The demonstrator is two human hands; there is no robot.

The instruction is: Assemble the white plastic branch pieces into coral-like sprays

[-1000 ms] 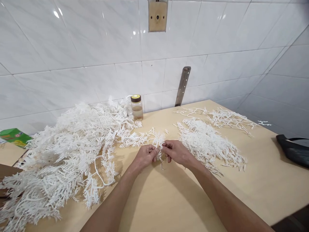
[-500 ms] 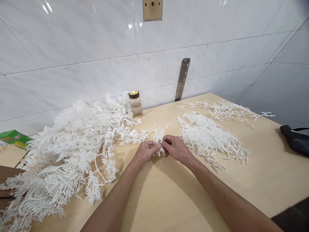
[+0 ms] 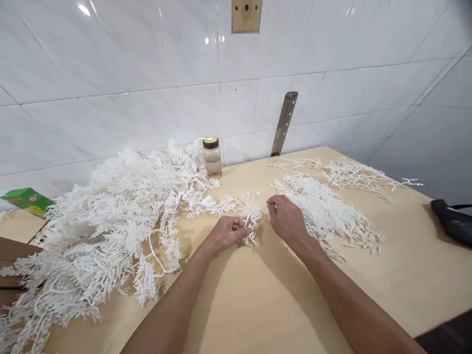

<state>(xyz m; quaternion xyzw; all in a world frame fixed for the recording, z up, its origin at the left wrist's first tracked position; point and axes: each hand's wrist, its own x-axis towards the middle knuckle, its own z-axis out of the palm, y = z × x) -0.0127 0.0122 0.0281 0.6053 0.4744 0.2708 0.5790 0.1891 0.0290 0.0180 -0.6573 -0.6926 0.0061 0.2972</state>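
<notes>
My left hand (image 3: 229,233) pinches a white, feathery plastic sprig (image 3: 252,216) between thumb and fingers, just above the table's middle. To its right, my right hand (image 3: 287,216) is apart from the sprig, its fingers curled together; whatever they hold, if anything, is too small or hidden to make out. Beside that hand lies a flat pile of small white sprig pieces (image 3: 328,206). A large, tangled heap of white branching sprigs (image 3: 121,211) covers the left side, and some loose ones reach toward my left hand.
Bare thin white stems (image 3: 354,172) lie at the back right. A lidded jar of cloudy liquid (image 3: 212,158) stands by the tiled wall, near a metal bracket (image 3: 284,123). A black object (image 3: 452,221) sits at the right edge, a green box (image 3: 29,201) at far left.
My right hand has pulled away from the sprig toward the right, near the flat pile. My left hand keeps its pinch on the sprig. The view has shifted slightly.
</notes>
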